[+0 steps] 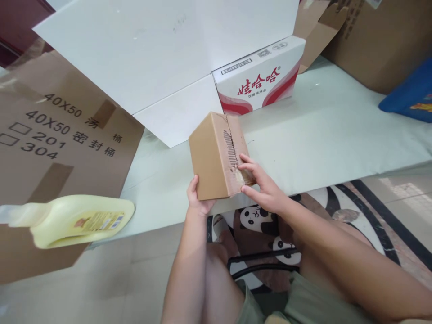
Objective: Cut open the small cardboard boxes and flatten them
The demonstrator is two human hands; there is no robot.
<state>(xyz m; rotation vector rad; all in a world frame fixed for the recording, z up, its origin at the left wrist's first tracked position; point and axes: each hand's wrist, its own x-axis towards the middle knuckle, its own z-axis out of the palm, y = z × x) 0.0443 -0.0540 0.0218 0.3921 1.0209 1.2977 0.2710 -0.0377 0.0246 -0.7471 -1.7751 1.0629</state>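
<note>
A small brown cardboard box (209, 162) is tilted over the front part of the pale-covered table (330, 135). My left hand (198, 197) grips its lower left corner, thumb up along the side and the other fingers underneath, mostly hidden. The fingers of my right hand (261, 186) are spread against the box's right face, near a torn, worn patch by its lower edge. Dark printed marks and a ragged seam run along that face. Behind the box stands a white carton (259, 85) with red lettering and red curved stripes.
A pale yellow pump bottle (84, 220) is at the left, before a large printed cardboard box (67, 130). White panels (162, 58) rise behind. On the right are another big cardboard box (374, 45) and a blue container (411, 92). A panda-patterned mat (253, 218) lies below.
</note>
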